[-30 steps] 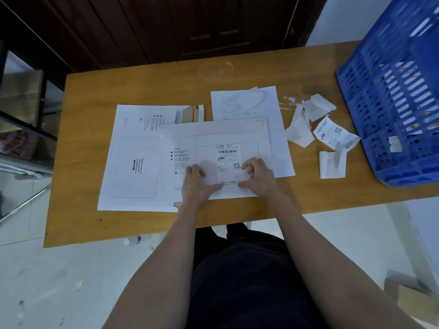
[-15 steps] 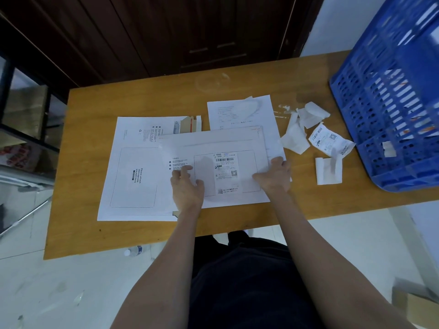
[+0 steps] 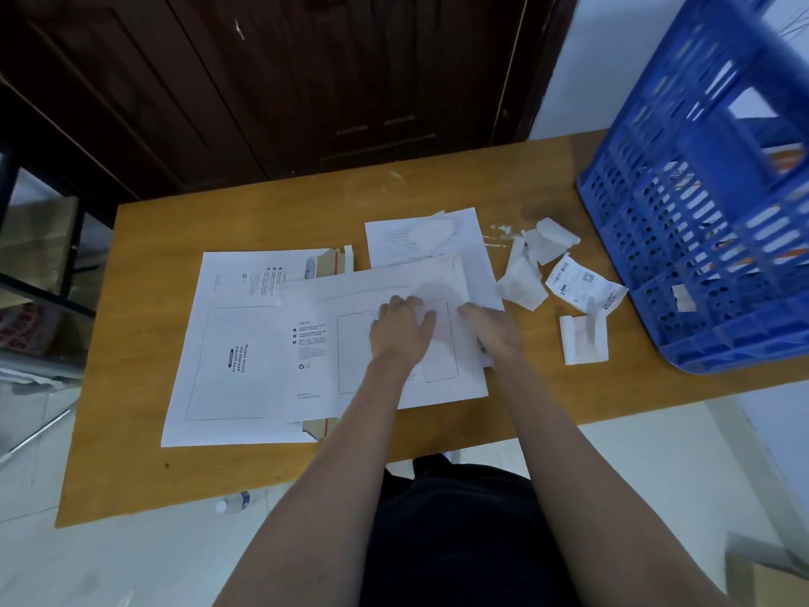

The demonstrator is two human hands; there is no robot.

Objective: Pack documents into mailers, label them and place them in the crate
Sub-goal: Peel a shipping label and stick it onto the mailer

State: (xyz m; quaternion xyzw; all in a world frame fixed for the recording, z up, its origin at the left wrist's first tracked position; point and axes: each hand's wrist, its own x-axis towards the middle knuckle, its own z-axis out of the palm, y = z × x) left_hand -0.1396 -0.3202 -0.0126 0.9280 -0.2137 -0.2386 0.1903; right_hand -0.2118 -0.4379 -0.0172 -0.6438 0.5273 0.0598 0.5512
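Head view looks down on a white mailer (image 3: 385,343) lying flat on the wooden counter (image 3: 271,216), printed side up, overlapping a second white mailer (image 3: 227,343) to its left whose brown flap with a red strip shows at the far edge. Both of the person's hands are on the top mailer. The left hand (image 3: 400,328) lies palm down over the framed label area, fingers spread and fairly straight, pressing flat, holding nothing. The right hand (image 3: 494,332) rests at the mailer's right edge with fingers stretched toward the far corner; motion blur keeps me from telling whether it pinches the edge or only presses on it. A label under the hands is too smeared to make out. Just beyond the mailer lies a printed document sheet (image 3: 429,234), partly tucked under the mailer's far edge. To the right of that, on bare wood, sit crumpled white backing scraps (image 3: 532,260), a loose shipping label (image 3: 582,284) with a barcode, and another folded white piece (image 3: 584,339) nearer the counter's front. At the far right stands the blue plastic crate (image 3: 700,238), tilted in view, with white mailers visible through its slotted wall. On the pale tiled floor below the counter's front edge lies a small plastic bottle (image 3: 232,503).
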